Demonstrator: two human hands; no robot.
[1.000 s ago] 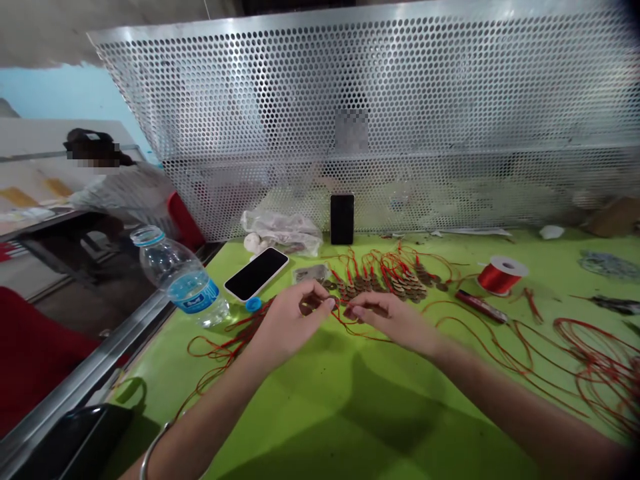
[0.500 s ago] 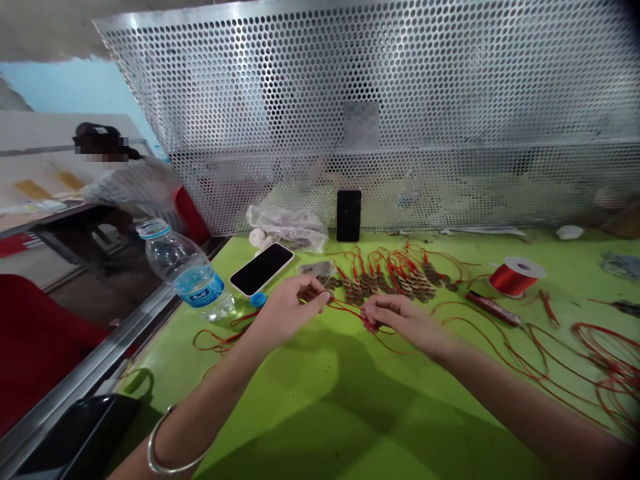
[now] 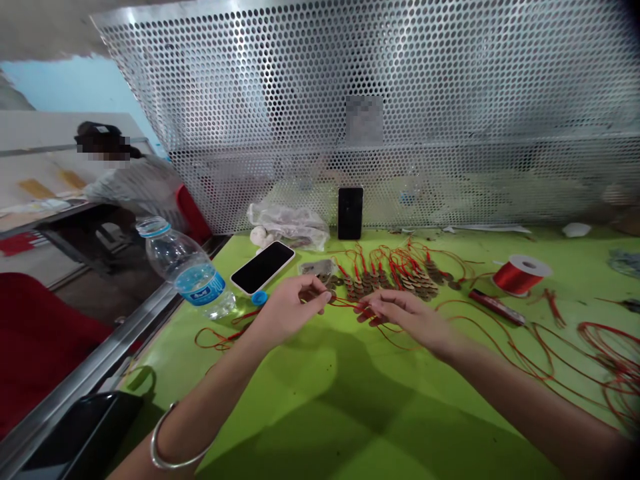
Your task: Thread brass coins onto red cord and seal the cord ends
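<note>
My left hand is closed in a pinch on a thin red cord, held just above the green table. The cord stretches across to my right hand, whose fingers are curled loosely around it, a little apart at the tips. Loose cord ends trail below the right hand. Behind both hands lie bundles of bronze-coloured coins strung with red cord loops, laid in a row. A small clear plastic bag sits by the left fingertips.
On the left stand a water bottle, its blue cap and a flat phone. Another phone leans on the perforated metal screen. To the right are a ribbon spool, a dark red stick-like item and coiled red cord.
My right hand's fingers have loosened and spread slightly, with the hand turned a bit along the cord. The left hand keeps its pinch in nearly the same place.
</note>
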